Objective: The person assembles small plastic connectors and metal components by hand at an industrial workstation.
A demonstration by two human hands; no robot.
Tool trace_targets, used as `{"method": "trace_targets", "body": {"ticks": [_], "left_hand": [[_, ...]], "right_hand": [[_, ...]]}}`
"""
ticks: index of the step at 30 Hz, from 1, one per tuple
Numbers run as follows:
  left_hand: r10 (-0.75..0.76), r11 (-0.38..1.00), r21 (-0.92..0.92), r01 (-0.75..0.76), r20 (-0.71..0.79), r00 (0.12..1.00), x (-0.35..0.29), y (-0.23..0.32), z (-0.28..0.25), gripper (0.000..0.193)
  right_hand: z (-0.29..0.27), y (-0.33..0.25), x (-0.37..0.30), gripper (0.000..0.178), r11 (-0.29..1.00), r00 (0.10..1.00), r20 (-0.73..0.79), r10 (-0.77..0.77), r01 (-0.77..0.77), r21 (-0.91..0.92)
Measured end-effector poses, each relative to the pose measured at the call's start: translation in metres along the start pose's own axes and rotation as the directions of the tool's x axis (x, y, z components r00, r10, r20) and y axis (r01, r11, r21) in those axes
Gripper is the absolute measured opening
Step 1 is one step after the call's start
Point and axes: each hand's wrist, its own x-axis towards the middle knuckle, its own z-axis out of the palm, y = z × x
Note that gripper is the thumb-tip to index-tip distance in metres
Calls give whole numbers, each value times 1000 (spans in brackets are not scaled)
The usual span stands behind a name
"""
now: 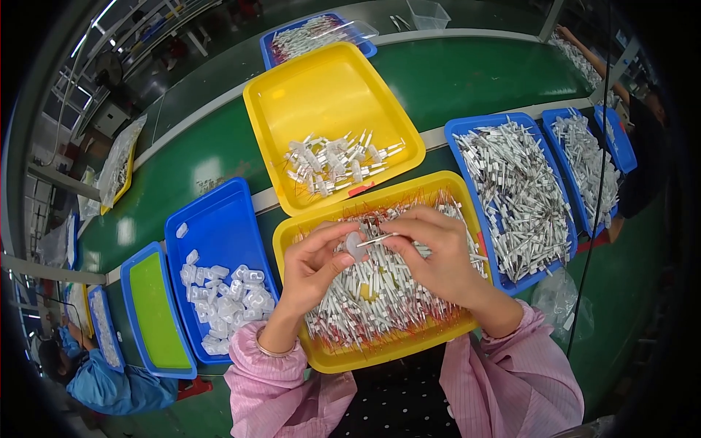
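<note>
Above the near yellow tray [382,358], my left hand [307,269] pinches a small translucent white plastic piece [355,247] between thumb and fingers. My right hand [440,254] pinches a thin stick-like part [380,239], its end touching or entering the plastic piece; which of the two is too small to tell. Beneath both hands the near tray is heaped with thin white stick parts [372,306] with red wires. Beyond it, a second yellow tray [314,87] carries a small pile of white sticks joined to translucent pieces [339,162].
To the left stands a blue tray [219,212] of loose translucent plastic pieces [237,298], beside a blue tray with a green bottom [157,306]. Right of my hands is a blue tray heaped with white sticks [515,197]. People work at both sides; one wears a blue sleeve [120,383].
</note>
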Motion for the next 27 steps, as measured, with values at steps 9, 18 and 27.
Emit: {"method": "trace_targets", "body": {"ticks": [9, 18, 27], "left_hand": [[-64, 995, -75, 58, -81, 995, -7, -15, 1, 30], [79, 989, 134, -63, -122, 989, -11, -17, 10, 28], [210, 942, 306, -139, -216, 954, 9, 2, -16, 29]], "right_hand": [[6, 7, -1, 7, 956, 969, 156, 194, -222, 190], [16, 3, -11, 7, 998, 998, 37, 58, -59, 23], [18, 4, 2, 7, 911, 947, 152, 284, -315, 264]]}}
